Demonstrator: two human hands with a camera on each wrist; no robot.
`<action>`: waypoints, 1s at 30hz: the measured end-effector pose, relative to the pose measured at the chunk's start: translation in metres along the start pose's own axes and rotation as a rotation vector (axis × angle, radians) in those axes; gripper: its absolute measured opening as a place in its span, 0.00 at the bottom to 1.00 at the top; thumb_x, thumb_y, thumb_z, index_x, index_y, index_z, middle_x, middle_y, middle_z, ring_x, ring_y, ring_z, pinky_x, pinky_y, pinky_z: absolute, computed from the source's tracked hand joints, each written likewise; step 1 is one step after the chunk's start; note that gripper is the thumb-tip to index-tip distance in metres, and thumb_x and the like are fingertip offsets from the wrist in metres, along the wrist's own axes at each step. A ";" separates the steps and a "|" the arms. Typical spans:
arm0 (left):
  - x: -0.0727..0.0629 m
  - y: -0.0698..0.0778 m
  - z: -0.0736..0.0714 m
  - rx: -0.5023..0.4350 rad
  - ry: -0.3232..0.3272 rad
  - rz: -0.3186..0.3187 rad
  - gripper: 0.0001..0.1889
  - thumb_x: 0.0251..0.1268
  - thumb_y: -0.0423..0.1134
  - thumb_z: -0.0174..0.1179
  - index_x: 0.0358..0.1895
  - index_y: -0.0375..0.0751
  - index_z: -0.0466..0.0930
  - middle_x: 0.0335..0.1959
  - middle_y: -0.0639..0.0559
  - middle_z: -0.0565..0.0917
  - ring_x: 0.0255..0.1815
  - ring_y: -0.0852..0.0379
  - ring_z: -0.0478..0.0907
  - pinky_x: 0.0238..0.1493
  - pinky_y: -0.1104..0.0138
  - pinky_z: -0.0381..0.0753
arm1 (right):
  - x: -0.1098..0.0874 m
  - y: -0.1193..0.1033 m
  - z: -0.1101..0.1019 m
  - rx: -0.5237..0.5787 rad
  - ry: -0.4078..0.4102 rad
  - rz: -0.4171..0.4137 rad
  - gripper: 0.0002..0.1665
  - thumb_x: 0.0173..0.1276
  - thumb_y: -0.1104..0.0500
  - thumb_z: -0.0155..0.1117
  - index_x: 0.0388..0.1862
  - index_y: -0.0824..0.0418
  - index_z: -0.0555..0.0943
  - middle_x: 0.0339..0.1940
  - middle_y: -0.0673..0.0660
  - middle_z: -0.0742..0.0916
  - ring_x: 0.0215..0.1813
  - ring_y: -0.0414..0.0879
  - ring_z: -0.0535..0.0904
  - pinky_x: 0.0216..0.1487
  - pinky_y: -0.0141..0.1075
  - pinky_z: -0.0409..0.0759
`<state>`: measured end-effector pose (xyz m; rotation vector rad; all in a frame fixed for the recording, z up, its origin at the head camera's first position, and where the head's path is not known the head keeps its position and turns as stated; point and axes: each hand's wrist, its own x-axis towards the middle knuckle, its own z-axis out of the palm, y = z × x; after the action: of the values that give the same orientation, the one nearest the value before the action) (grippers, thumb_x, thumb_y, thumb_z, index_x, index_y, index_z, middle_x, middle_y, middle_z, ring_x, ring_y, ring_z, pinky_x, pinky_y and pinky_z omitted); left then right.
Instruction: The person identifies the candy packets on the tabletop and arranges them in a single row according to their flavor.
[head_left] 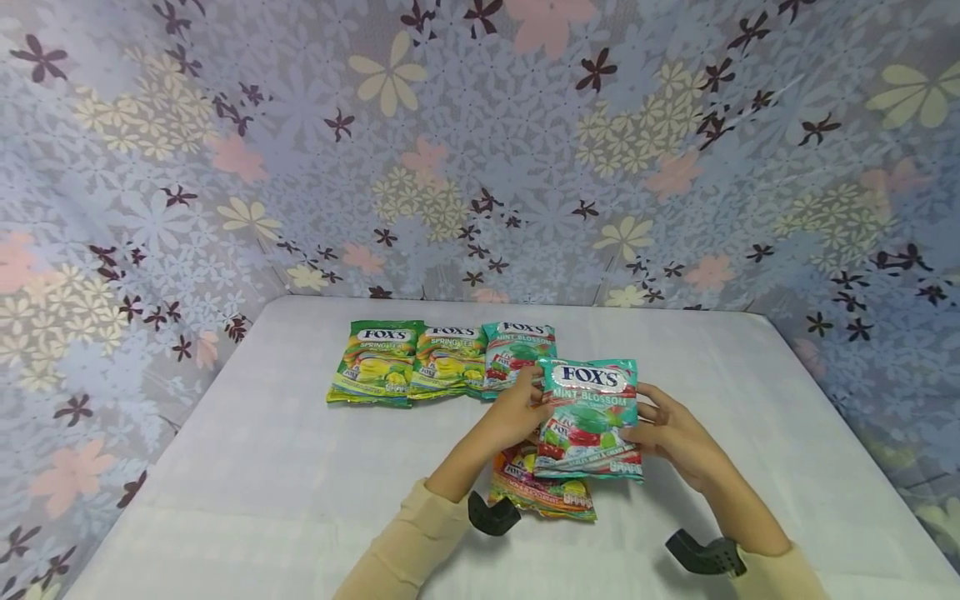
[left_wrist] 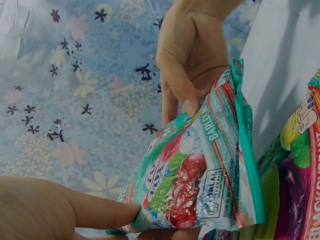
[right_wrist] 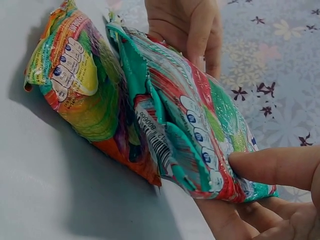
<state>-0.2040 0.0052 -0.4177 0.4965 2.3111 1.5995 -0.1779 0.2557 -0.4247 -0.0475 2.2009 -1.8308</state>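
Both hands hold a teal Fox's Mint Blossom candy bag [head_left: 588, 421] by its two sides, front facing up. My left hand [head_left: 519, 410] grips its left edge, the thumb [left_wrist: 107, 212] on the printed face. At the opposite edge my right hand [head_left: 678, 437] pinches the bag, thumb [right_wrist: 272, 165] on the front and fingers behind. Beneath the held bag lies an orange and purple candy bag [head_left: 543, 497], its upper part hidden. Just behind my left hand lies another Mint Blossom bag [head_left: 517, 354] on the white table.
Two green and yellow Fox's Spring Tea bags [head_left: 375, 362] lie side by side, left of the second Mint Blossom bag. The white-covered table [head_left: 247, 467] ends at a flower-patterned cloth [head_left: 480, 150] behind it. Each forearm wears a black wrist mount [head_left: 705, 554].
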 end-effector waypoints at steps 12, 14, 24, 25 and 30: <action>0.003 -0.008 -0.002 0.025 0.022 0.005 0.32 0.72 0.32 0.53 0.75 0.36 0.51 0.55 0.35 0.76 0.27 0.51 0.80 0.32 0.57 0.83 | 0.008 0.003 0.006 -0.010 0.023 0.012 0.49 0.63 0.66 0.64 0.77 0.61 0.49 0.67 0.72 0.70 0.51 0.53 0.80 0.47 0.41 0.81; 0.005 -0.010 -0.002 0.020 0.021 0.006 0.32 0.72 0.32 0.54 0.75 0.36 0.51 0.55 0.35 0.76 0.28 0.51 0.80 0.33 0.57 0.83 | 0.010 0.004 0.006 -0.011 0.026 0.006 0.49 0.63 0.66 0.64 0.77 0.60 0.49 0.67 0.72 0.70 0.51 0.52 0.80 0.47 0.41 0.81; 0.018 -0.006 -0.008 0.050 0.000 0.003 0.40 0.65 0.35 0.62 0.76 0.39 0.50 0.60 0.35 0.73 0.38 0.48 0.81 0.37 0.60 0.80 | 0.024 0.003 -0.004 0.036 0.004 -0.016 0.55 0.63 0.68 0.64 0.79 0.58 0.42 0.69 0.73 0.66 0.50 0.49 0.80 0.47 0.42 0.81; 0.020 -0.006 -0.009 0.055 0.001 0.008 0.41 0.64 0.35 0.63 0.76 0.39 0.50 0.60 0.35 0.73 0.43 0.45 0.81 0.39 0.58 0.80 | 0.026 0.003 -0.005 0.045 0.005 -0.018 0.55 0.63 0.68 0.64 0.79 0.57 0.41 0.69 0.73 0.66 0.50 0.49 0.80 0.46 0.42 0.81; 0.029 -0.008 -0.009 0.109 0.015 0.006 0.44 0.61 0.39 0.67 0.76 0.40 0.50 0.61 0.37 0.73 0.57 0.40 0.74 0.48 0.53 0.77 | 0.038 0.005 -0.013 0.091 -0.017 -0.047 0.59 0.63 0.69 0.64 0.80 0.49 0.38 0.69 0.74 0.66 0.49 0.50 0.82 0.46 0.45 0.81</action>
<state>-0.2345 0.0076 -0.4233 0.5177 2.4200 1.4904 -0.2170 0.2619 -0.4350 -0.0962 2.1199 -1.9460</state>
